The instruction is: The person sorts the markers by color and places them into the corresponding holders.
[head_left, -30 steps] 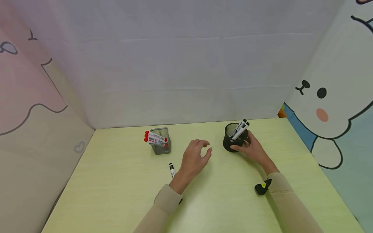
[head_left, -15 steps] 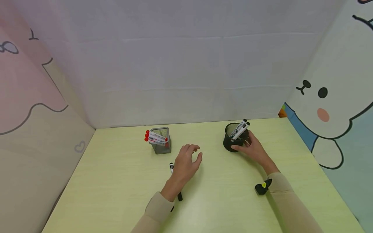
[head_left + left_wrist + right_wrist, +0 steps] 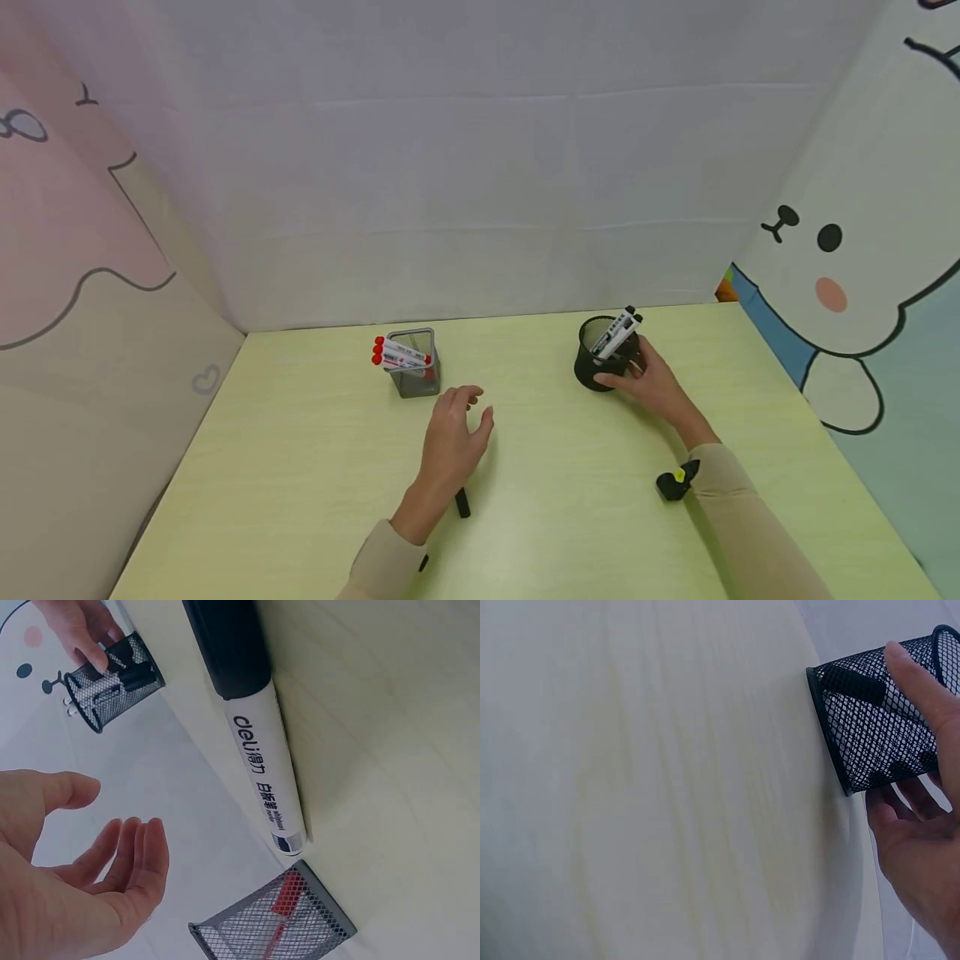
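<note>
My left hand (image 3: 452, 446) hovers over the table with loosely curved fingers and holds nothing. Under it lies a whiteboard marker (image 3: 261, 765) with a white barrel and a black cap, mostly hidden by the hand and wrist in the head view. On the right, my right hand (image 3: 654, 390) grips a round black mesh pen holder (image 3: 881, 712), thumb on the near side and fingers behind. Black-capped markers (image 3: 617, 333) lean out of that holder's top.
A square grey mesh pen holder (image 3: 418, 385) stands at the back left, with several red-capped markers (image 3: 401, 353) sticking out leftward. Behind the pale yellow table (image 3: 300, 467) hangs a white cloth (image 3: 480, 192); printed cartoon panels flank both sides.
My left hand has moved left and toward me, away from the black holder and over the loose marker. The right hand and both holders have stayed in place.
</note>
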A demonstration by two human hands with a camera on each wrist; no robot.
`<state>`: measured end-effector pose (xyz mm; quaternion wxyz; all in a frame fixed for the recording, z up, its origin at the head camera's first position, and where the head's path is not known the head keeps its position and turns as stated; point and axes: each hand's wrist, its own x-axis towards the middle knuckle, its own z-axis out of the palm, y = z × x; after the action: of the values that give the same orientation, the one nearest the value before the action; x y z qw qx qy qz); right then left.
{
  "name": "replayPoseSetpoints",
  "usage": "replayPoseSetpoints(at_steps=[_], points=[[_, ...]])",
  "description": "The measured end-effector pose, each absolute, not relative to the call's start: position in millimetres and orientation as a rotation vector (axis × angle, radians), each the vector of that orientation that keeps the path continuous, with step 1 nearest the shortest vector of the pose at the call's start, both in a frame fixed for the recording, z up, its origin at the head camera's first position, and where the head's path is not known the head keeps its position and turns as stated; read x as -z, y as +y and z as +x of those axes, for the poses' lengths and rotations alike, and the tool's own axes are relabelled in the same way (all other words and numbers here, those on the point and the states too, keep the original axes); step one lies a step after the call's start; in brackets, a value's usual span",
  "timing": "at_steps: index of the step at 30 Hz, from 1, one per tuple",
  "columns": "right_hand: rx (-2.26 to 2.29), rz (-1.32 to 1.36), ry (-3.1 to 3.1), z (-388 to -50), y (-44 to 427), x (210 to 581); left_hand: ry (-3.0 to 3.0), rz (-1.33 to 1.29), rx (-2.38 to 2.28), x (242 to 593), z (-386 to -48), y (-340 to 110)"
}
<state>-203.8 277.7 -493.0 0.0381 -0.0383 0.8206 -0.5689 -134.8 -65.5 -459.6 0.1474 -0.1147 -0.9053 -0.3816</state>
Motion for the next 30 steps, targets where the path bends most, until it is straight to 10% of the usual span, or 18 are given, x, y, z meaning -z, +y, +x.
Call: replayPoseSetpoints(at_steps=[30], points=[[1.747, -0.129, 2.510, -200.9, 276.1, 486.3, -2.894, 0.129, 1.254, 477.1, -114.4, -103.8]])
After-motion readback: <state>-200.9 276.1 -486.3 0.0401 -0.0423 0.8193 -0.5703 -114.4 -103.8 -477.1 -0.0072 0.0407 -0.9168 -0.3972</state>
